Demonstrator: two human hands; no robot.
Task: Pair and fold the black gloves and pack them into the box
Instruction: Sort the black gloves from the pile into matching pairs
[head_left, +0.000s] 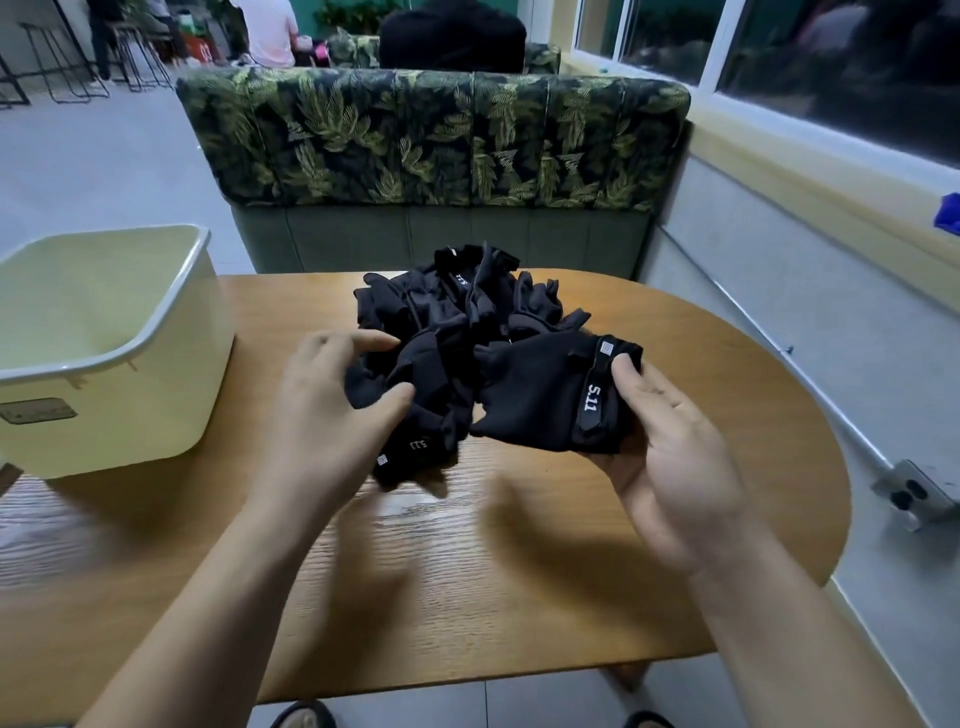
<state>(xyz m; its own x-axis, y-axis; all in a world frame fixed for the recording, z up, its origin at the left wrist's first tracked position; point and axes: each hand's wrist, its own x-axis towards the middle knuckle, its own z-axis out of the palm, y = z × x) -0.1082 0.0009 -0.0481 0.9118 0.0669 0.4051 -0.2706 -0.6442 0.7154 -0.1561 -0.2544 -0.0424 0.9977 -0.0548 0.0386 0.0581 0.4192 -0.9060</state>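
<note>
A heap of several black gloves lies on the far middle of the wooden table. My right hand holds one black glove by its cuff, thumb on the strap marked 5.11; the glove is lifted just above the table. My left hand pinches another black glove at the heap's near edge, its cuff hanging down toward me. The pale yellow plastic box stands at the table's left edge, with nothing seen inside it.
A leaf-patterned bench seat faces me across the table. The wall and window sill run along the right, with a metal socket box low on the wall. People sit in the background. Bare wood lies between me and the heap.
</note>
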